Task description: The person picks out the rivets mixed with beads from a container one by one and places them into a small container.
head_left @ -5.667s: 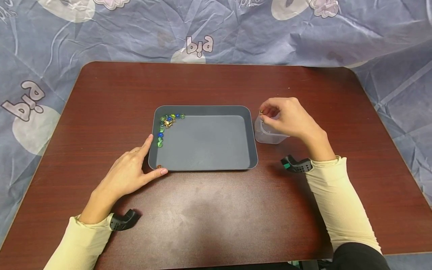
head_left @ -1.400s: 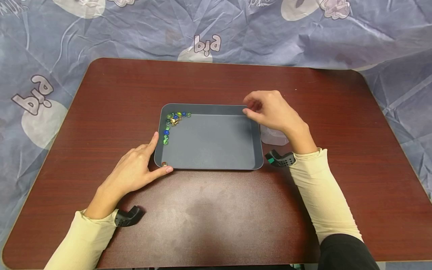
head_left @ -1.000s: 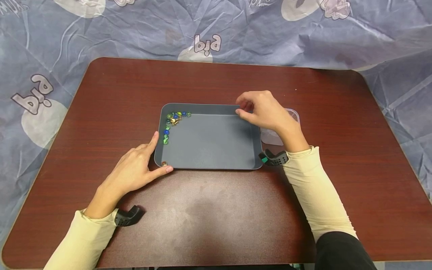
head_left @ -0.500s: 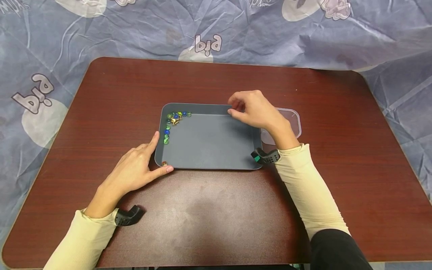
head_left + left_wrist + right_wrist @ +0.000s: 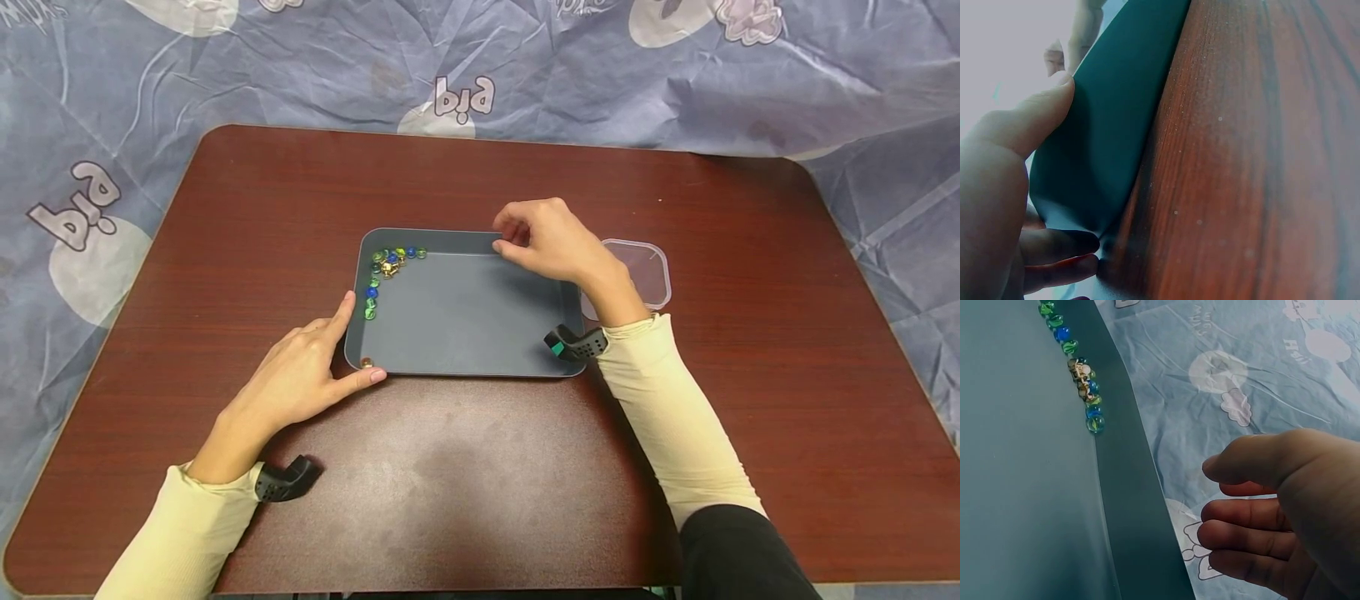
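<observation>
My left hand [image 5: 288,383] lies at the near left corner of a grey rectangular tray [image 5: 465,321]. Its thumb touches the front rim and its fingertips touch the left side. Over the far right part of the tray hovers my right hand [image 5: 551,237], fingers loosely bent; in the right wrist view nothing shows between thumb and fingers. Green and blue glass marbles [image 5: 1094,419] line the tray's far left corner. Small shiny gold pieces [image 5: 390,267] lie among them, their kind too small to tell. An amber marble [image 5: 367,363] sits near my left thumb.
A clear plastic box [image 5: 667,283] stands against the tray's right side, partly hidden by my right wrist. Brown wood-grain table [image 5: 480,483] surrounds the tray. Patterned blue cloth [image 5: 315,75] hangs behind the far edge. Each wrist wears a black device.
My right hand, which pinched a small gold piece at the clear box several seconds ago, has moved left over the tray, uncovering more of the box. My left hand stays at the corner.
</observation>
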Tool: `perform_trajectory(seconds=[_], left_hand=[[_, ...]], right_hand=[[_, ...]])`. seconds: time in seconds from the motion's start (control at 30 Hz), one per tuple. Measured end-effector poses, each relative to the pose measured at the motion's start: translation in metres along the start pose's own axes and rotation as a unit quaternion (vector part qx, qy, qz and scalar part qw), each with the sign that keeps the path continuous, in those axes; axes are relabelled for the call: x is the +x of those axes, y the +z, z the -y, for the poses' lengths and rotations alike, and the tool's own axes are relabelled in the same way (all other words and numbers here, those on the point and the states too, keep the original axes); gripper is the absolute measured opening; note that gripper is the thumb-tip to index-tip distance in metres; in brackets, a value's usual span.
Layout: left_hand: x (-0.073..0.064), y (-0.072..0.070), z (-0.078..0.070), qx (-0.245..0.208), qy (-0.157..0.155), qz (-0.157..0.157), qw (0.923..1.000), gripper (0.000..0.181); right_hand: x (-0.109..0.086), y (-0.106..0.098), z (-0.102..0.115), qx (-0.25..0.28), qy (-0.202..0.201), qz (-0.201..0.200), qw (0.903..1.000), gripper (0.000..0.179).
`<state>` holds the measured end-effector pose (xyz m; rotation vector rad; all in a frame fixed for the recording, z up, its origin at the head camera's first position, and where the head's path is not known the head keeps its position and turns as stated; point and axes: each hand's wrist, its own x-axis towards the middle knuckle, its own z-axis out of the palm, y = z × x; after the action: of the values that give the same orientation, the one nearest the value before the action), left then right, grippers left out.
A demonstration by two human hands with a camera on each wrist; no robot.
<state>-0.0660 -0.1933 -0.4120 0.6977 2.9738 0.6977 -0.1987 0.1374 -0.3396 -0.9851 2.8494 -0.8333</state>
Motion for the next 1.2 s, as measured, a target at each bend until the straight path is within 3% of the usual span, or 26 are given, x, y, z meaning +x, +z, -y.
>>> perform_trajectory(seconds=[1.2], left_hand=[[0.000, 0.001, 0.000, -0.001, 0.001, 0.000, 1.0000, 0.106]], right_hand=[[0.036, 0.025, 0.019, 0.033, -0.031, 0.033, 0.9984, 0.015]])
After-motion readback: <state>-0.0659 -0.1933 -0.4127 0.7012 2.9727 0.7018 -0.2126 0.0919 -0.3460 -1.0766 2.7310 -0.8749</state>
